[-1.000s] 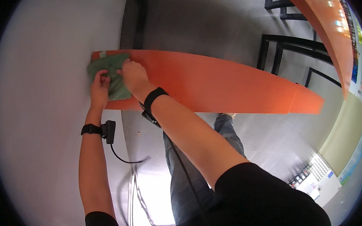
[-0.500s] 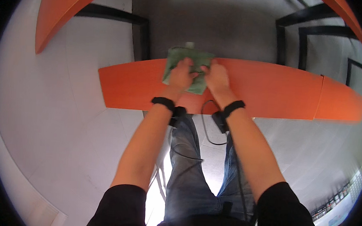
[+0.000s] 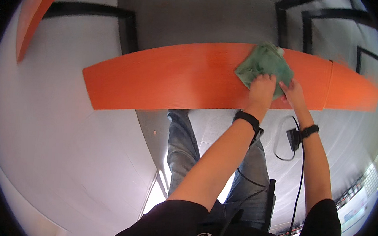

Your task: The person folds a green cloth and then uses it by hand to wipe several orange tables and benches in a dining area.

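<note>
A green cloth [image 3: 263,64] lies on a long orange bench top [image 3: 170,78], right of its middle, with its far corner reaching over the far edge. My left hand [image 3: 262,91] presses on the cloth's near part with the fingers curled into it. Close beside it, my right hand [image 3: 295,94] has the cloth's right near edge between thumb and fingers. Both hands carry black wrist straps, and a small black box with a cable hangs at the right wrist.
Black metal frame legs [image 3: 128,30] stand beyond the bench on the left, and more black frames [image 3: 306,32] on the right. Another orange top [image 3: 37,18] curves in at the upper left. A seam [image 3: 328,85] crosses the bench top toward its right end. Loose black cables [image 3: 298,185] hang along my right arm.
Both hands have moved right along the bench top, taking the cloth with them. The cloth has turned and bunched, and my right hand has shifted from its top to its right near edge.
</note>
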Demonstrator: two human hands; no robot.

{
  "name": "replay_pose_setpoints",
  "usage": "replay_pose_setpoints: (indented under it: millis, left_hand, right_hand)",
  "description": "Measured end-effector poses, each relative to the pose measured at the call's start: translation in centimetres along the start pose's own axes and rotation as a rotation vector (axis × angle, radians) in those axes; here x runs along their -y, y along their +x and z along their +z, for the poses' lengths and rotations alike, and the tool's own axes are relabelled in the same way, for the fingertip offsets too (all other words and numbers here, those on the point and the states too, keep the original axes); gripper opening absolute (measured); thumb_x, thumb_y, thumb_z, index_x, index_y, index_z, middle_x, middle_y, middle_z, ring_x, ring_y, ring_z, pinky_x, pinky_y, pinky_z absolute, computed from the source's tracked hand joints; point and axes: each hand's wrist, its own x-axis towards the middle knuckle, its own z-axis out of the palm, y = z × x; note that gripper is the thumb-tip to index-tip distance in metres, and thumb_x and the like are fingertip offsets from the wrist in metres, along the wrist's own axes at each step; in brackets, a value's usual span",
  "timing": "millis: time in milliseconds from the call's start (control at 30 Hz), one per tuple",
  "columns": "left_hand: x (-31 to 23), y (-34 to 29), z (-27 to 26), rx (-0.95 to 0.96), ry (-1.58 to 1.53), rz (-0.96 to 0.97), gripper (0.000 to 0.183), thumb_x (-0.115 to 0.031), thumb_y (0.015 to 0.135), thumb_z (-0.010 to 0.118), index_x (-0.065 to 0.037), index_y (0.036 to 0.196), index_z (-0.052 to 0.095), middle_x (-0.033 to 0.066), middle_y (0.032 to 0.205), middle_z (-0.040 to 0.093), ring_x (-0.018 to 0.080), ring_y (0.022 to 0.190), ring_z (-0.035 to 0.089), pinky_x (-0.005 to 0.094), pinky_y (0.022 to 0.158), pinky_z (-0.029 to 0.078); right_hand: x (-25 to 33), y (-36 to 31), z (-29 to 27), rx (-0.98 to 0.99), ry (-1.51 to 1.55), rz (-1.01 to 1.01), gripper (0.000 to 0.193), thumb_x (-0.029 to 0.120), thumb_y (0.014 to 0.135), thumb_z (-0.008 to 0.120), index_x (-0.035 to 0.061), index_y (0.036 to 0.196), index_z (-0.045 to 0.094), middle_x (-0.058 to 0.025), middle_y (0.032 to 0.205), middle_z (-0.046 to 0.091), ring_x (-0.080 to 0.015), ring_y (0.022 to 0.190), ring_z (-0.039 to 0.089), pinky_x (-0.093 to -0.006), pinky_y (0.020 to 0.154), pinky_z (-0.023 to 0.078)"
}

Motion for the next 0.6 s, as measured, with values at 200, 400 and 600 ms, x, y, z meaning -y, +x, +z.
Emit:
replay_pose_setpoints:
  millis: [200,400,600]
  left_hand:
    - [7.5,-6.5,-2.7,-0.063,-0.170,-0.006,0.016,-0.007,0.081,0.059,-0.007,0.096,0.060,0.0102,0.094,0.063,0.0279,0.096,0.062,0.0385,0.083,0.052]
    - [20.7,-14.7,-6.8,-0.111,-0.284,-0.133,0.019,-0.004,0.078,0.059,-0.008,0.097,0.062,0.0106,0.095,0.063,0.0301,0.097,0.061,0.0411,0.083,0.050]
    - [38.2,-22.3,-13.7,-0.234,-0.428,-0.238,0.012,-0.010,0.082,0.060,-0.007,0.090,0.067,0.0133,0.093,0.066,0.0337,0.091,0.063,0.0435,0.079,0.050]
  right_hand:
    - [-0.1,-4.4,8.0,0.025,-0.275,0.021,0.032,0.017,0.090,0.070,-0.0044,0.110,0.055,-0.0110,0.063,0.061,-0.0184,0.042,0.056,-0.0341,0.038,0.045]
    - [7.0,-9.0,22.1,0.174,-0.408,0.029,0.034,0.020,0.088,0.074,-0.0079,0.096,0.057,-0.0168,0.062,0.062,-0.0188,0.046,0.061,-0.0349,0.041,0.047]
    - [14.5,-10.7,40.1,0.302,-0.737,-0.069,0.043,0.033,0.088,0.068,-0.0087,0.098,0.065,-0.0300,0.086,0.067,-0.0471,0.088,0.064,-0.0501,0.073,0.052]
